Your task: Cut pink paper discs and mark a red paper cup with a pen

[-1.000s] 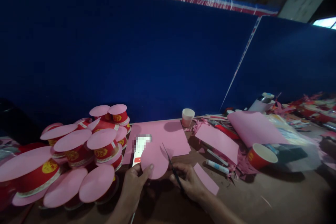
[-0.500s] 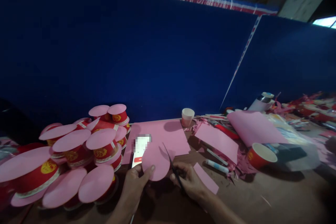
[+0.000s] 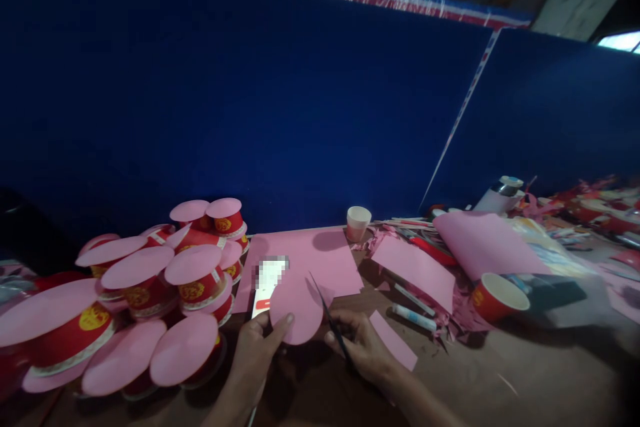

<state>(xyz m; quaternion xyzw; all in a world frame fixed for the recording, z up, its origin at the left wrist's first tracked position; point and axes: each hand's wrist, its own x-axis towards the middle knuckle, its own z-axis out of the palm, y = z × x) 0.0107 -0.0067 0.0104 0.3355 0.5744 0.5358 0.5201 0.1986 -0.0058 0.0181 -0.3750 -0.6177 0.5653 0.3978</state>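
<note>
Pinching the pink paper disc between thumb and fingers, the left hand grips its edge at about 8 o'clock. This disc is held up over the near part of the brown table. At its 4 o'clock, the right hand grasps a pair of dark scissors, whose blades point toward 11 o'clock along the disc's right edge. A small corner of pink paper shows just right of the blades; whether it joins the disc, I cannot tell.

Taking the disc as the clock's centre, a phone with a bright, partly blurred screen is at 10 to 11 o'clock, partly hidden behind it. Large pink sheets lie at 12, and a white cup is at 1, near their far right corner. Many red cups with pink round tops crowd together at 9 o'clock. At 3 o'clock, past the right hand, are a white tube and, farther out, a tilted red cup. A narrow pink strip lies between 3 and 4, just beside the right hand.
</note>
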